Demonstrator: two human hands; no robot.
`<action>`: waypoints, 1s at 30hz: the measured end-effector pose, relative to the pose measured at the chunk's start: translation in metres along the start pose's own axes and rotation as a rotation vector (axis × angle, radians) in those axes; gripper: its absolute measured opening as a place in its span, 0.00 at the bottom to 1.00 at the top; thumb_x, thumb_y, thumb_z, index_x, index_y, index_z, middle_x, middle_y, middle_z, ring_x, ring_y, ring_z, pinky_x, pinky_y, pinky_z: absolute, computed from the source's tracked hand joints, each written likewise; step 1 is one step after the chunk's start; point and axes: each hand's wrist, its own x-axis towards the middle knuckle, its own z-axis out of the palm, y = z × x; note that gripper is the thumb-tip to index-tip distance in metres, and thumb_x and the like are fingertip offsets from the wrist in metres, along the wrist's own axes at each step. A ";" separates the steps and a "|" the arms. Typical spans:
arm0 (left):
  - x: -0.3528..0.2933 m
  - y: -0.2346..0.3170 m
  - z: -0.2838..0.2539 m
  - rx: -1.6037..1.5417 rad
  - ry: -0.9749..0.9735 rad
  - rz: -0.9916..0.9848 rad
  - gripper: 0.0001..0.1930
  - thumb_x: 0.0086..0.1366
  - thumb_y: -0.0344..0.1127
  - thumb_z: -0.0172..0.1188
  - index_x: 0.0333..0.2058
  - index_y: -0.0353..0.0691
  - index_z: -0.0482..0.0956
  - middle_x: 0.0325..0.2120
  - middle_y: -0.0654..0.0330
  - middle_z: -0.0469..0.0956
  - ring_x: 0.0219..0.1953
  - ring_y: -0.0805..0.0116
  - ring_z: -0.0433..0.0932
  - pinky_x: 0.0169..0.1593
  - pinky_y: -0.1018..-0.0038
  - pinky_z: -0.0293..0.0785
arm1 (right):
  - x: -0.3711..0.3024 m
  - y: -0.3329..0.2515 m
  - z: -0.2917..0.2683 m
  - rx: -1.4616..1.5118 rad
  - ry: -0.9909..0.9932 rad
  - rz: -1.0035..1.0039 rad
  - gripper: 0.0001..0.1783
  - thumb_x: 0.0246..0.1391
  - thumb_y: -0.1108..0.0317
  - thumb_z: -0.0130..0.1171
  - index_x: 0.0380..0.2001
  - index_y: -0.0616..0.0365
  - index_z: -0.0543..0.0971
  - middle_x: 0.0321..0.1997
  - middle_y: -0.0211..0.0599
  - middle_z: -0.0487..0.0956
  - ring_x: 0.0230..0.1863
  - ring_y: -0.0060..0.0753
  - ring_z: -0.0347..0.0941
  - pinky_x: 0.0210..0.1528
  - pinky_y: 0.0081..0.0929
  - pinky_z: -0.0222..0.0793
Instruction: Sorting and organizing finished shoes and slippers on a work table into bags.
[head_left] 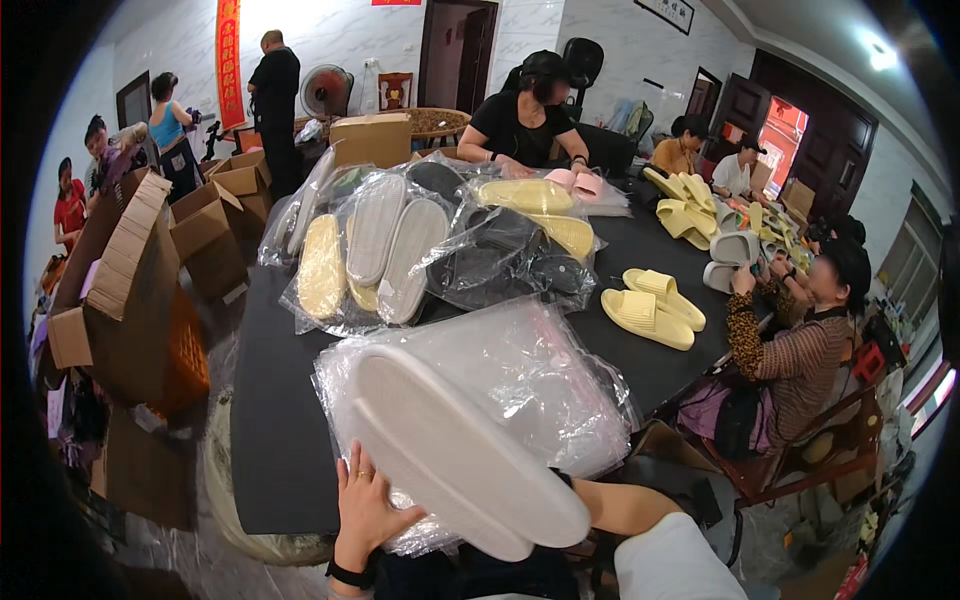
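A pair of whitish-grey slippers is raised in front of me, pressed together, with the soles facing up toward me. My right arm comes from the lower right and passes behind them; the slippers hide that hand, which appears to hold them from the far side. My left hand has its fingers apart beside the slippers' left edge, against the rim of the clear plastic bags. It wears a ring, with a black band at the wrist. The stack of clear bags lies under the slippers on the dark table.
Bagged yellow, white and black slippers are heaped beyond the stack. A yellow pair lies unbagged to its right, with more yellow slippers behind. Cardboard boxes stand at left. Co-workers sit around the table; one at right handles grey slippers.
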 end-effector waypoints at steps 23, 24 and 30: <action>-0.010 -0.015 0.005 0.036 0.138 -0.103 0.47 0.50 0.68 0.57 0.59 0.36 0.62 0.63 0.41 0.53 0.66 0.45 0.49 0.64 0.48 0.41 | 0.379 -0.202 0.249 -0.684 -0.432 -0.470 0.19 0.40 0.76 0.58 0.41 0.61 0.76 0.44 0.48 0.76 0.47 0.48 0.72 0.47 0.34 0.68; -0.010 -0.017 0.004 0.063 0.054 -0.106 0.45 0.52 0.66 0.56 0.60 0.36 0.62 0.63 0.42 0.52 0.66 0.46 0.48 0.65 0.49 0.40 | 0.376 -0.194 0.267 -0.851 -0.656 -0.180 0.22 0.39 0.75 0.59 0.43 0.60 0.76 0.45 0.51 0.74 0.48 0.52 0.70 0.47 0.37 0.68; -0.021 -0.034 0.018 -0.119 0.292 0.046 0.33 0.53 0.54 0.58 0.55 0.43 0.69 0.60 0.47 0.61 0.65 0.45 0.51 0.65 0.49 0.41 | 0.343 -0.136 0.351 -0.743 -1.157 -0.220 0.14 0.42 0.74 0.53 0.37 0.62 0.74 0.43 0.51 0.71 0.38 0.59 0.72 0.40 0.46 0.70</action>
